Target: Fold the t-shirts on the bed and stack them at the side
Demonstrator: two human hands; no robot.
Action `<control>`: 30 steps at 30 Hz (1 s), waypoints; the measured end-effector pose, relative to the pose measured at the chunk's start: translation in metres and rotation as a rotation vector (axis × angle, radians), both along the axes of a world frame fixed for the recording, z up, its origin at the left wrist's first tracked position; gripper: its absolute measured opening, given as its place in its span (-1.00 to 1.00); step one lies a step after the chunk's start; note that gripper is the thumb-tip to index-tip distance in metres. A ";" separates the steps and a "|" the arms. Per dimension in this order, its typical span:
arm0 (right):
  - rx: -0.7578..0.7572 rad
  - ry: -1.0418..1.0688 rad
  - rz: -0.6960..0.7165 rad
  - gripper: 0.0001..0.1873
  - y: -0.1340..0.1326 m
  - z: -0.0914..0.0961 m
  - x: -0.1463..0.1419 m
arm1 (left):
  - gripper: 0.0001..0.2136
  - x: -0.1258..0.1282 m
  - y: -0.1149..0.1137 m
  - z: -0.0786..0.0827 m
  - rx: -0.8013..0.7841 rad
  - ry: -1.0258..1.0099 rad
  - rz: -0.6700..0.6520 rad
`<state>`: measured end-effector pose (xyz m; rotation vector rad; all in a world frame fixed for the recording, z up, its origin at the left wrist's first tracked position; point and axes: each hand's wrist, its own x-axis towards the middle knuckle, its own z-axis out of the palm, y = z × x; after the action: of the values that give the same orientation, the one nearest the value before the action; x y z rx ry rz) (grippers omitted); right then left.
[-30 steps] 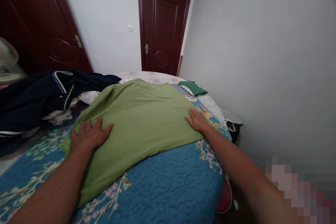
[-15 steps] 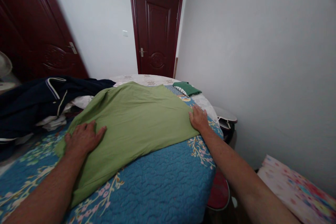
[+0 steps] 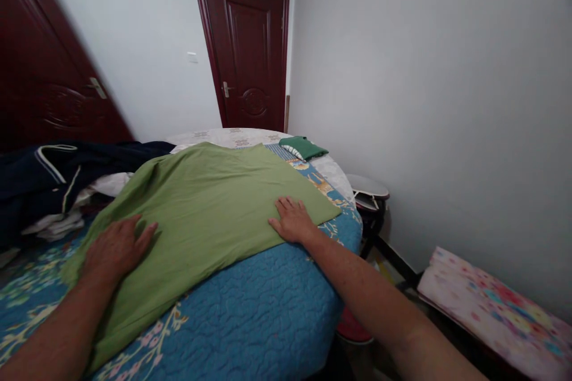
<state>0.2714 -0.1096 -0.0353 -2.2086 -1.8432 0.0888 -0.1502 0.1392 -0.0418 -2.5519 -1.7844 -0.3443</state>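
Observation:
A light green cloth garment (image 3: 205,202) lies spread over a blue quilted cover (image 3: 250,303) on the table. Its exact kind I cannot make out. My left hand (image 3: 114,250) rests on the garment's left part, fingers stretched and thumb apart. Flat on the right part of the cloth, near its front edge, lies my right hand (image 3: 292,218) with fingers extended. Neither hand grips the fabric. Small wrinkles run across the cloth, and its right corner lies smooth beyond my right hand.
Dark navy clothing with white trim (image 3: 49,184) is heaped at the left. A folded green cloth (image 3: 306,147) sits at the table's far right. Beyond the right edge stand a round-topped stool (image 3: 370,184) and a floral-covered box-like piece (image 3: 496,309). A wall rises at the right.
My right hand has moved left from the garment's right edge onto its surface. My left hand stays on the left part. The whole view has shifted slightly to the right.

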 end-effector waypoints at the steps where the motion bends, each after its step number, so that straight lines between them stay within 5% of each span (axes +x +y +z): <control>1: -0.013 -0.001 -0.053 -0.18 -0.003 0.001 0.008 | -0.22 0.001 -0.004 0.000 -0.006 0.010 -0.027; 6: -0.057 -0.020 -0.309 -0.18 -0.012 -0.005 0.054 | -0.28 -0.006 -0.044 0.009 -0.075 0.042 -0.184; 12: -0.066 -0.031 -0.461 -0.14 -0.008 -0.021 0.091 | -0.32 -0.052 -0.102 0.009 -0.027 0.066 -0.251; 20: -0.047 -0.059 -0.480 -0.14 -0.007 -0.026 0.113 | -0.38 -0.104 -0.152 0.002 0.075 -0.107 -0.205; 25: 0.074 -0.125 -0.507 -0.30 -0.011 -0.027 0.122 | -0.43 -0.116 -0.178 0.008 0.072 -0.356 -0.208; 30: 0.234 -0.121 -0.481 -0.44 -0.017 -0.019 0.124 | -0.46 -0.111 -0.215 0.010 0.065 -0.247 -0.362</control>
<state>0.3957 -0.1271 -0.0546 -2.4529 -1.2463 -0.3402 -0.2613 -0.0763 -0.0322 -2.8849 -1.3265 -0.7388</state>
